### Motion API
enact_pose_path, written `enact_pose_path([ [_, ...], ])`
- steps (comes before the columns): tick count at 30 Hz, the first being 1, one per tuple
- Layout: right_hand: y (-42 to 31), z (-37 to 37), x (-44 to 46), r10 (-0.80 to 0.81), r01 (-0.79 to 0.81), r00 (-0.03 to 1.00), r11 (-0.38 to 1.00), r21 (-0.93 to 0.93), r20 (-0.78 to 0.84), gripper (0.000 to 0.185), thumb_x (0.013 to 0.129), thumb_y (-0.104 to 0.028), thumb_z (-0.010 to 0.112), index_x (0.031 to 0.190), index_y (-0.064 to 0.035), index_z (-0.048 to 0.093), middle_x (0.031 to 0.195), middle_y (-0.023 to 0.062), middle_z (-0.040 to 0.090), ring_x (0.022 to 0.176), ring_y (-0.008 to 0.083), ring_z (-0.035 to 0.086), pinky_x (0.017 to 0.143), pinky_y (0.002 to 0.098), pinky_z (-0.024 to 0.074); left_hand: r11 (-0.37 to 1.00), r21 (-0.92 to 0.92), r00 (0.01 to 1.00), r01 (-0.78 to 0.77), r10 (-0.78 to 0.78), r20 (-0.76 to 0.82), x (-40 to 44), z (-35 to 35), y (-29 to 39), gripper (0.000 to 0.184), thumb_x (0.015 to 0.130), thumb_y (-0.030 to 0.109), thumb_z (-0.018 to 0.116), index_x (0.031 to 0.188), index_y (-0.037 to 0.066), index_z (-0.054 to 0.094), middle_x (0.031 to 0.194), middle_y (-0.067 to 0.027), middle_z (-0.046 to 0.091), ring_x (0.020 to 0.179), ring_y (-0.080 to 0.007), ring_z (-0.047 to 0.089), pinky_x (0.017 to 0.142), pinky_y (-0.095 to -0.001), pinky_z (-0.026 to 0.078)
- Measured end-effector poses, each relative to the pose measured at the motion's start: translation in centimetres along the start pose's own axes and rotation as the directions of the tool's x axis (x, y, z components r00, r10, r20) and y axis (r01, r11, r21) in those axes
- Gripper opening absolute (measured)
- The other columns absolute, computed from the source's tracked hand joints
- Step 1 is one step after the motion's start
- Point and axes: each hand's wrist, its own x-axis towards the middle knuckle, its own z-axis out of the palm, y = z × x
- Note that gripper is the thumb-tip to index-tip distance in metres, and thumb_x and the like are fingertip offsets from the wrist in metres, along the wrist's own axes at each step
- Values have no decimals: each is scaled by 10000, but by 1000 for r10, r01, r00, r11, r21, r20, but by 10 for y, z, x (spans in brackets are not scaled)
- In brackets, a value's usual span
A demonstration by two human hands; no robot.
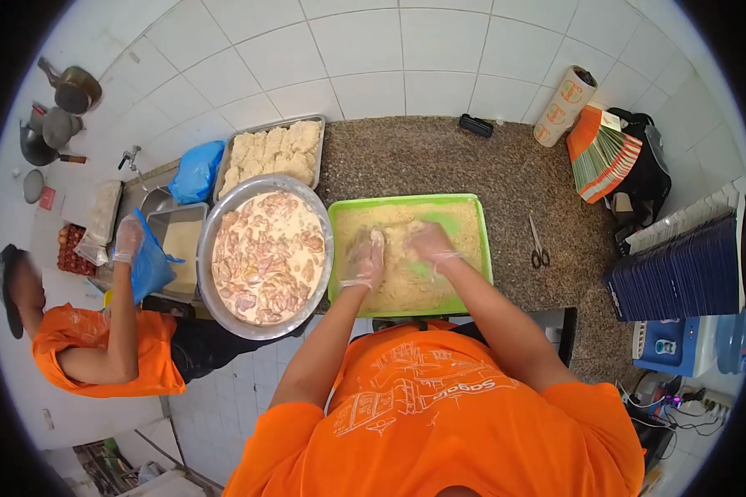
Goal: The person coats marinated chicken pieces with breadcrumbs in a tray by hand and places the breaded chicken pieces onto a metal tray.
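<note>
Both my hands wear clear plastic gloves and work in a lime-green tray (487,286) spread with pale breadcrumbs (414,286). My left hand (365,258) lies on the left part of the crumbs, fingers stretched away from me and dusted with crumbs. A pale crumb-coated lump or thumb shows at its inner side; I cannot tell which. To the right, my right hand (429,242) rests with its fingers stretched leftward over the crumbs. Left of the tray stands a large round metal basin (326,277) of raw chicken pieces (267,257) in a creamy liquid.
Behind the basin, a metal tray (319,137) holds rows of breaded pieces (273,153). Scissors (539,244) lie right of the green tray. At left, a co-worker in orange (108,352) holds a blue plastic bag (149,261) over a metal pan (178,240). A film roll (565,106) stands behind.
</note>
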Motion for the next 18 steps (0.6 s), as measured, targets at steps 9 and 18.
enact_pose_path([
  [9, -47, -28, -57, -354, 353, 928, 742, -569, 114, 423, 801, -161, 771, 1164, 15, 645, 1100, 209, 706, 1033, 340, 687, 901, 430, 536, 845, 466, 944, -263, 126, 304, -79, -79, 65, 689, 936, 425, 585, 1498, 56, 433, 1560, -235, 375, 1441, -414, 343, 1177, -563, 273],
  [18, 54, 33, -59, -257, 261, 961, 735, -626, 99, 625, 770, -186, 764, 1297, 43, 518, 1117, 298, 668, 1091, 455, 641, 957, 473, 512, 985, 22, 958, -173, 163, 235, -51, 0, 22, 547, 815, 195, 708, 1291, -22, 548, 1238, -313, 583, 1164, -447, 579, 1014, -439, 482],
])
